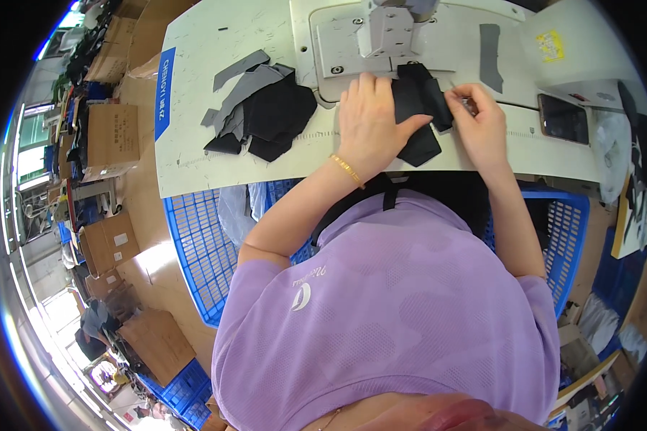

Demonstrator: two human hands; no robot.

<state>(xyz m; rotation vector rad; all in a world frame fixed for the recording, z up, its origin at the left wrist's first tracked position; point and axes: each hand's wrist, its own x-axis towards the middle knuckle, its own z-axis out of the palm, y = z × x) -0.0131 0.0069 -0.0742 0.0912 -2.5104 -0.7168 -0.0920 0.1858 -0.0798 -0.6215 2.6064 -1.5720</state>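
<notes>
My left hand [372, 121] lies flat, fingers spread, on a black fabric piece [418, 108] that rests on the white sewing table [216, 65] just below the sewing machine head [386, 29]. A gold bracelet circles that wrist. My right hand [480, 118] pinches the right edge of the same black piece, with a small metal tool in its fingertips. A loose stack of grey and black cut fabric pieces [262, 108] sits to the left of my left hand.
A dark grey strip [489, 47] lies at the table's upper right, near a phone [563, 118]. A blue plastic crate [198, 244] stands under the table's front edge. Cardboard boxes [111, 133] line the floor at left.
</notes>
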